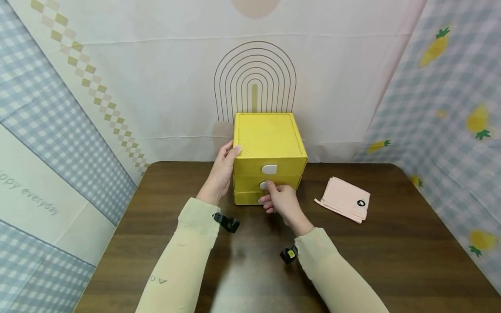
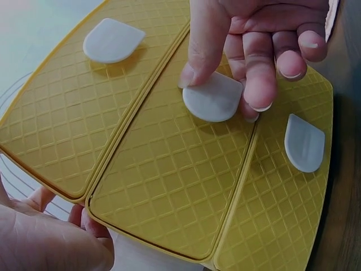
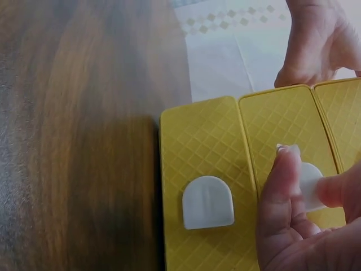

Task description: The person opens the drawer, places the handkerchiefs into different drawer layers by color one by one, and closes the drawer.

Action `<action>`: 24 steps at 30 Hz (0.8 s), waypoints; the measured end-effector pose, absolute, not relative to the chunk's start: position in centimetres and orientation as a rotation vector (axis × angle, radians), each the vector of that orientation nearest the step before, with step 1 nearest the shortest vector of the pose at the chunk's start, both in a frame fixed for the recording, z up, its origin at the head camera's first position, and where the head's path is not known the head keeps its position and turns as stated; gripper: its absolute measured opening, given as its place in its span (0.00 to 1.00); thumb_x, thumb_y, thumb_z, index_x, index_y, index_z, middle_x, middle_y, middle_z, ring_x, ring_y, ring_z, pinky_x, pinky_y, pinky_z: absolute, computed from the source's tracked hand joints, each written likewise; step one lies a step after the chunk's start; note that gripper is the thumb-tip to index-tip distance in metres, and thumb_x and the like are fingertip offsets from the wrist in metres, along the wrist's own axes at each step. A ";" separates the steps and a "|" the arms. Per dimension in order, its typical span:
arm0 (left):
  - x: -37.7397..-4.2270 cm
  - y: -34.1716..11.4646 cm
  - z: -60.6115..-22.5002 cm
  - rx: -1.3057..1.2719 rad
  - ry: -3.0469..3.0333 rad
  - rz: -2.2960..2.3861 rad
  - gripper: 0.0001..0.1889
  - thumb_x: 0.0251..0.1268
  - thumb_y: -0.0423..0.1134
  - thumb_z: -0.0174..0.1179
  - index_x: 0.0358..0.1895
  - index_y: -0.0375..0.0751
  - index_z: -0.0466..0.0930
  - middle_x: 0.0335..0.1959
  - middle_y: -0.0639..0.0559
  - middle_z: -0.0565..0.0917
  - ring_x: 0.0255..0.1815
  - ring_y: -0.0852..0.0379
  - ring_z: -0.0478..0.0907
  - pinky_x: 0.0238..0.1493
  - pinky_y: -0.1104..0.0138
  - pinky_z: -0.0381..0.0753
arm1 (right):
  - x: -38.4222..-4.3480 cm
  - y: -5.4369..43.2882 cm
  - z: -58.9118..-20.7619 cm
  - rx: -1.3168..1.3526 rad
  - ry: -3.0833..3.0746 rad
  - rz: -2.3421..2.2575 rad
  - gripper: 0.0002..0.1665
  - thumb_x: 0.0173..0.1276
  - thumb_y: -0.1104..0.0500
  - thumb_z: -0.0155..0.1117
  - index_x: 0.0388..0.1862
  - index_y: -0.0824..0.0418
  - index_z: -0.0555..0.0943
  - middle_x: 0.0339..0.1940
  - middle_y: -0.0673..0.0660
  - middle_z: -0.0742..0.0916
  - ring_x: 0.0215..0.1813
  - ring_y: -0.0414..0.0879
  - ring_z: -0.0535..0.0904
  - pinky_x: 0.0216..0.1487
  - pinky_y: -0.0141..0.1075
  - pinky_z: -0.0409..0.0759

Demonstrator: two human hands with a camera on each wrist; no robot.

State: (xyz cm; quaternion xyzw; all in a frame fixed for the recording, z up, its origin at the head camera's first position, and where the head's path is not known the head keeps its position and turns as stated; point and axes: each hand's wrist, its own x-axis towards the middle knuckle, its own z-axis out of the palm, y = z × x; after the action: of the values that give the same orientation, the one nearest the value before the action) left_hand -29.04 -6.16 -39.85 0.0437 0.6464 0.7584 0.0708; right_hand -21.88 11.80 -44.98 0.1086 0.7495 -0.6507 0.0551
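A yellow drawer box (image 1: 270,134) with three stacked drawers stands at the back of the table, each front bearing a white rounded handle. My right hand (image 1: 282,201) pinches the middle drawer's handle (image 2: 213,99) between thumb and fingers. That drawer front (image 2: 175,152) sits level with its neighbours. Against the box's left side rests my left hand (image 1: 223,169), its thumb at the top edge. The top handle (image 1: 269,169) and the bottom handle (image 3: 207,202) are untouched.
A folded pink cloth (image 1: 346,200) with a dark round mark lies to the right of the box. Behind the wooden table (image 1: 250,269) hangs a patterned cloth backdrop (image 1: 172,87), with checked cloth at both sides.
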 end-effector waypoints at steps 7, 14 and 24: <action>-28.9 -6.2 -39.7 0.138 1.956 2.271 0.32 0.69 0.59 0.54 0.72 0.58 0.59 0.66 0.56 0.65 0.66 0.56 0.62 0.67 0.59 0.57 | -21.4 12.0 -45.3 0.288 2.296 -1.917 0.31 0.73 0.40 0.54 0.48 0.68 0.80 0.30 0.62 0.87 0.24 0.48 0.81 0.26 0.39 0.82; -29.0 -6.2 -39.8 0.130 1.949 2.284 0.32 0.68 0.58 0.55 0.72 0.57 0.59 0.66 0.56 0.66 0.66 0.56 0.63 0.67 0.59 0.57 | -20.9 12.4 -46.2 0.289 2.329 -1.832 0.32 0.72 0.39 0.55 0.46 0.69 0.81 0.29 0.60 0.86 0.23 0.48 0.81 0.26 0.40 0.82; -29.1 -6.4 -39.7 0.148 1.932 2.278 0.32 0.68 0.58 0.55 0.73 0.57 0.58 0.67 0.55 0.64 0.65 0.56 0.63 0.67 0.59 0.58 | -21.1 12.6 -47.1 0.333 2.319 -1.770 0.32 0.73 0.42 0.54 0.45 0.73 0.81 0.27 0.60 0.86 0.22 0.46 0.80 0.25 0.38 0.82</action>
State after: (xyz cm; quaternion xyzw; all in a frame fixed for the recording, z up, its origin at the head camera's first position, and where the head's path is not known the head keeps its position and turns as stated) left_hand -29.09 -6.38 -39.67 0.0493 0.6441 0.7596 0.0755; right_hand -21.08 12.60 -47.10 0.1129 0.7857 -0.5996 0.1024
